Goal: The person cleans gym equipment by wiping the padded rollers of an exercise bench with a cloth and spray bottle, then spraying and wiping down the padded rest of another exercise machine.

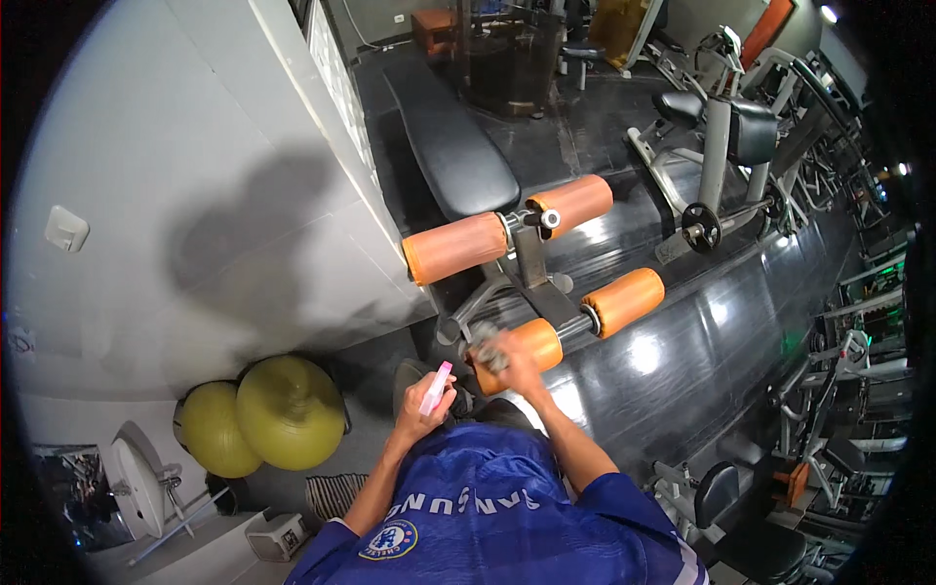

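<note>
My left hand (426,404) is closed around a small pink and white bottle (436,389), which seems to be a sprayer. My right hand (518,362) holds a bunched grey cloth (488,348) against the end of the lower orange foam roller (540,344); hand and cloth are somewhat blurred. This roller shares a metal bar with another orange roller (626,301) to the right. Above them, two faded orange rollers (457,248) (574,205) flank the upright of an exercise bench with a black padded seat (468,164).
Two yellow-green exercise balls (291,413) (216,430) rest by the grey wall (183,183) on the left, near a white sink (139,486). A grey-framed weight machine (716,161) stands at the upper right. More gym machines line the right side.
</note>
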Demonstrator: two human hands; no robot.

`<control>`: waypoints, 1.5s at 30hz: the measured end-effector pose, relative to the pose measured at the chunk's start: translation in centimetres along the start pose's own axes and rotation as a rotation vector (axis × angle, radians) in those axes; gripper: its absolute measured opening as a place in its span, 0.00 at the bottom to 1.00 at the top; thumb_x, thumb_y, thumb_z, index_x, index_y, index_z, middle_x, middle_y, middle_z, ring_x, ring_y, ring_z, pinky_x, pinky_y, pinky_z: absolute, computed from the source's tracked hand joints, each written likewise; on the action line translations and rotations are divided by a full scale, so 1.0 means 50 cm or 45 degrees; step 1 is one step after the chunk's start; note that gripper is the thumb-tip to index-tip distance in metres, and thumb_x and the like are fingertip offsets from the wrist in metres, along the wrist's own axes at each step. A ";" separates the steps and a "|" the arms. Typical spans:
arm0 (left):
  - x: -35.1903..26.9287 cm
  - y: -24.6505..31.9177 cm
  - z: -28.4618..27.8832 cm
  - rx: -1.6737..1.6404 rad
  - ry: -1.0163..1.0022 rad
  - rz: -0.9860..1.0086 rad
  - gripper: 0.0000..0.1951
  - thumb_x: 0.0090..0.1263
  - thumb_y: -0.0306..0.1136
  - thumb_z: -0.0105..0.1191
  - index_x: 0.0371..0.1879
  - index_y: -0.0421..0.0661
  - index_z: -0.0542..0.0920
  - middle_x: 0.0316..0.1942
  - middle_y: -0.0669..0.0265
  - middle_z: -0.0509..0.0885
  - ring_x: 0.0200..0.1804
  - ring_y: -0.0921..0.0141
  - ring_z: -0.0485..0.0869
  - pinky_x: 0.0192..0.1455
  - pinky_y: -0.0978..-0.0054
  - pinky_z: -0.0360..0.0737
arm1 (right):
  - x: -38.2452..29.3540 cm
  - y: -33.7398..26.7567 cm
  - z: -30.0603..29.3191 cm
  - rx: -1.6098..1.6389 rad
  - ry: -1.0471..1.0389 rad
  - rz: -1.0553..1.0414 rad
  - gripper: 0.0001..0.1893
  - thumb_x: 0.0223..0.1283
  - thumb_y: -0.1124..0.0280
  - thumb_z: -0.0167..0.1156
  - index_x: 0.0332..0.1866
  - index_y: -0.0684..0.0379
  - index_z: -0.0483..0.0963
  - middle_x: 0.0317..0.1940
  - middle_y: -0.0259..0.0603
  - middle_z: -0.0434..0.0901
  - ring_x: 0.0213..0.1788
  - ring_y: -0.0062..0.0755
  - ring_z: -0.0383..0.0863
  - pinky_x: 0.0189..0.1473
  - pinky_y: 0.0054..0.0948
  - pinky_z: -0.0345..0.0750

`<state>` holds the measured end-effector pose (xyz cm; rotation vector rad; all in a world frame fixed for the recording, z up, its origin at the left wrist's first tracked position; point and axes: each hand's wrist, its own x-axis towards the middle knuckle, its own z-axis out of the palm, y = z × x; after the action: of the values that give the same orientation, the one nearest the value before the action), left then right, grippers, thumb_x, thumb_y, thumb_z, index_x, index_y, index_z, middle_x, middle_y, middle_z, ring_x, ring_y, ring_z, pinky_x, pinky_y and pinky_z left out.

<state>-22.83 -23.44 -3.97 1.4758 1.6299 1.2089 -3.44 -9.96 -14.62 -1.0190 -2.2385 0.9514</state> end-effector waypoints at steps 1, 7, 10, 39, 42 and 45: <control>-0.004 0.004 -0.001 0.002 0.004 -0.008 0.11 0.64 0.28 0.59 0.43 0.40 0.79 0.31 0.62 0.83 0.27 0.71 0.82 0.32 0.73 0.77 | 0.012 0.017 -0.021 -0.096 0.121 0.070 0.26 0.42 0.79 0.62 0.54 0.54 0.75 0.57 0.50 0.74 0.62 0.51 0.71 0.65 0.41 0.69; -0.018 0.005 0.000 -0.089 -0.053 -0.157 0.09 0.65 0.27 0.58 0.43 0.40 0.80 0.27 0.64 0.82 0.24 0.72 0.80 0.29 0.74 0.76 | 0.008 0.090 -0.060 -0.335 0.284 0.477 0.23 0.44 0.75 0.65 0.51 0.53 0.74 0.51 0.44 0.75 0.59 0.47 0.72 0.59 0.40 0.72; -0.022 0.004 0.002 -0.103 -0.024 -0.152 0.09 0.65 0.26 0.58 0.43 0.40 0.79 0.27 0.64 0.81 0.24 0.72 0.80 0.29 0.74 0.76 | -0.015 0.080 -0.050 -0.346 0.344 0.452 0.24 0.44 0.73 0.65 0.53 0.52 0.74 0.52 0.43 0.74 0.59 0.47 0.72 0.59 0.39 0.72; -0.034 0.005 0.038 -0.233 -0.001 -0.109 0.11 0.66 0.21 0.55 0.47 0.37 0.76 0.29 0.65 0.80 0.22 0.77 0.79 0.26 0.78 0.76 | -0.016 -0.017 -0.007 0.214 -0.193 0.040 0.26 0.42 0.79 0.63 0.53 0.55 0.74 0.56 0.47 0.75 0.63 0.50 0.71 0.65 0.41 0.68; -0.047 -0.003 0.040 -0.336 -0.024 -0.139 0.11 0.67 0.21 0.54 0.47 0.37 0.76 0.30 0.65 0.80 0.23 0.77 0.78 0.25 0.78 0.76 | -0.005 0.020 -0.063 -0.178 0.310 0.153 0.24 0.45 0.80 0.62 0.52 0.56 0.75 0.56 0.50 0.74 0.63 0.51 0.70 0.65 0.40 0.68; -0.044 0.029 0.039 -0.276 -0.082 -0.115 0.11 0.67 0.21 0.55 0.48 0.37 0.75 0.30 0.65 0.80 0.23 0.77 0.78 0.25 0.78 0.75 | -0.048 0.067 -0.030 -0.289 0.536 0.372 0.23 0.45 0.81 0.61 0.51 0.56 0.75 0.59 0.54 0.72 0.64 0.53 0.68 0.66 0.42 0.67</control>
<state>-20.09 -25.21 -3.70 1.2797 1.4566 1.2324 0.48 -9.70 -16.56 -1.5219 -1.9026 0.5307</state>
